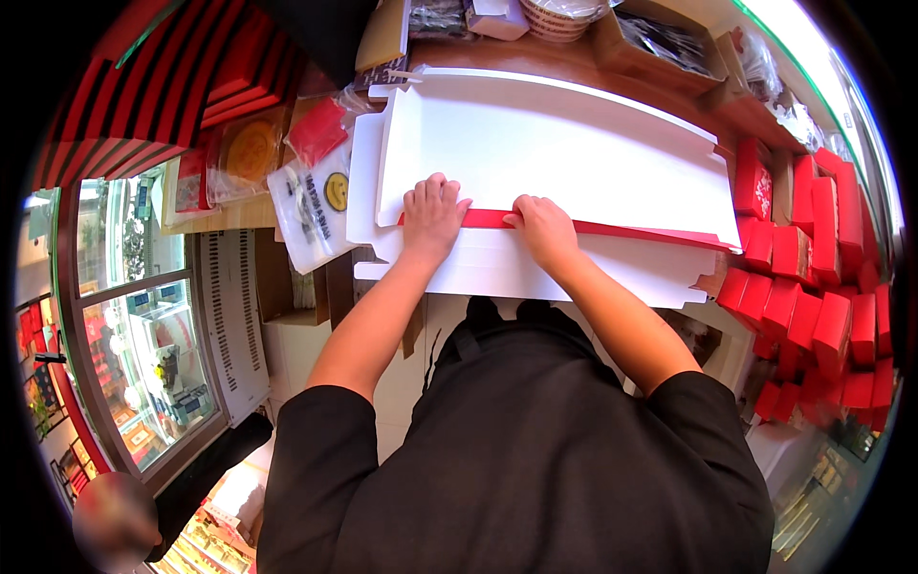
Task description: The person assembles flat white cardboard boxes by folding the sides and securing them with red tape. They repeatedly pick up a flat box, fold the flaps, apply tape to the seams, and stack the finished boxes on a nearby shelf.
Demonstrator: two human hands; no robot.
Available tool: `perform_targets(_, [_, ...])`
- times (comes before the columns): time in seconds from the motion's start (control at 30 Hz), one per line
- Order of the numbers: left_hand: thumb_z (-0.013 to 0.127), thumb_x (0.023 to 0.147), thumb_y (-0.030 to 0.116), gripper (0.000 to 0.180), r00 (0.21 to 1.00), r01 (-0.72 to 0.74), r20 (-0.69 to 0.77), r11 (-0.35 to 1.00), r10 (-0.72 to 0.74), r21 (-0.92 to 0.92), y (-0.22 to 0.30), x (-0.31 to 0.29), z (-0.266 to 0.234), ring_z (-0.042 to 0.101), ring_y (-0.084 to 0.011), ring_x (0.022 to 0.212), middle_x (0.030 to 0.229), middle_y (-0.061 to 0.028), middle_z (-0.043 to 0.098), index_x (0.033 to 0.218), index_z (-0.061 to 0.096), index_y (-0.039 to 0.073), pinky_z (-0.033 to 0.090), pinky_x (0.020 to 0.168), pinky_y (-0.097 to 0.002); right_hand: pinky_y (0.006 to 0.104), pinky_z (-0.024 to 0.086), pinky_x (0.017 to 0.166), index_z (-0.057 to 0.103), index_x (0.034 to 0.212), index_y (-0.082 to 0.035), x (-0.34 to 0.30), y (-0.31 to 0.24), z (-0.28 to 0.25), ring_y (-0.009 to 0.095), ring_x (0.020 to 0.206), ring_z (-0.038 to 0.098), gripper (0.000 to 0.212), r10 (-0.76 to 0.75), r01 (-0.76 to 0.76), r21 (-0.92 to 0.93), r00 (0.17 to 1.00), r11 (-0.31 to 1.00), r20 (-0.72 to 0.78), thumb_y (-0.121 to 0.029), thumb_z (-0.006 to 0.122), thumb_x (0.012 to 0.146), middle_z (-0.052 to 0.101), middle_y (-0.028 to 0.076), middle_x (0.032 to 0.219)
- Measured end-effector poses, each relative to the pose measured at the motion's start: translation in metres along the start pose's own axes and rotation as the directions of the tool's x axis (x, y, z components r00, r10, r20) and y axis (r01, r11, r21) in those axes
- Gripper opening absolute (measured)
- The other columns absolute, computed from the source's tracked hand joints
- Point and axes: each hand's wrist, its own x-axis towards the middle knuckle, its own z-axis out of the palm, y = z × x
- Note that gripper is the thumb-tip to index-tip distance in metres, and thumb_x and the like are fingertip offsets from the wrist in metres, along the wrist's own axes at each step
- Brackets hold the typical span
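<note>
A large white cardboard box blank lies across the counter in front of me, its far long edge curving upward. Along its near side a narrow flap is folded up and shows its red outer face. My left hand is closed over this near edge, its bent fingers on the white inside. A little to the right, my right hand pinches the same red edge, thumb toward the left hand. Beneath lies another white blank, its notched near edge sticking out toward me.
Red boxes are piled at the right. Clear plastic bags, one with a yellow smiley, lie left of the blanks. Open cartons line the back. Tall red stacks stand far left, above a window. Another person is at lower left.
</note>
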Motion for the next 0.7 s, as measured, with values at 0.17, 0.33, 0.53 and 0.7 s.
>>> perform_targets(0.17, [0.052,0.089,0.017,0.007,0.98,-0.115,0.125,0.951,0.157,-0.288,0.049,0.002,0.012,0.051,-0.0259,0.097,0.095,-0.0057,0.056,0.093,0.056,0.013,0.039,0.083,-0.0407,0.041,0.048,0.072,0.053,0.085,-0.006,-0.007,0.004,0.002,0.03,0.078,0.059,0.017,-0.023,0.026,0.043,0.997,0.999,-0.07,-0.017,0.066,0.084,0.061,0.011,0.08])
perform_targets(0.33, [0.053,0.091,0.018,0.007,0.972,0.065,0.234,0.964,-0.003,-0.256,0.051,-0.005,0.016,0.051,-0.0268,0.097,0.097,-0.0051,0.055,0.096,0.056,0.013,0.038,0.084,-0.0411,0.041,0.047,0.075,0.06,0.089,-0.005,-0.026,0.028,-0.022,0.031,0.085,0.057,0.011,-0.121,0.125,0.113,0.992,0.986,-0.037,-0.012,0.065,0.083,0.06,0.012,0.086])
perform_targets(0.53, [0.059,0.09,0.017,0.009,0.995,0.028,0.096,0.97,-0.005,-0.242,0.059,0.004,0.018,0.05,-0.0283,0.099,0.104,-0.0071,0.053,0.097,0.056,0.013,0.039,0.084,-0.0429,0.0404,0.048,0.074,0.06,0.083,-0.005,-0.052,0.081,-0.047,0.03,0.084,0.056,0.011,-0.018,0.02,0.032,0.997,0.999,-0.071,-0.011,0.068,0.08,0.058,0.011,0.082])
perform_targets(0.7, [0.065,0.086,0.024,0.022,0.984,-0.078,0.126,0.94,0.126,-0.331,0.089,0.009,0.022,0.051,-0.0311,0.098,0.101,-0.011,0.056,0.097,0.055,0.008,0.037,0.085,-0.0423,0.0407,0.048,0.075,0.062,0.085,-0.004,-0.055,0.085,-0.042,0.031,0.084,0.057,0.009,0.002,0.009,0.129,0.996,0.992,-0.085,-0.01,0.067,0.081,0.058,0.011,0.083])
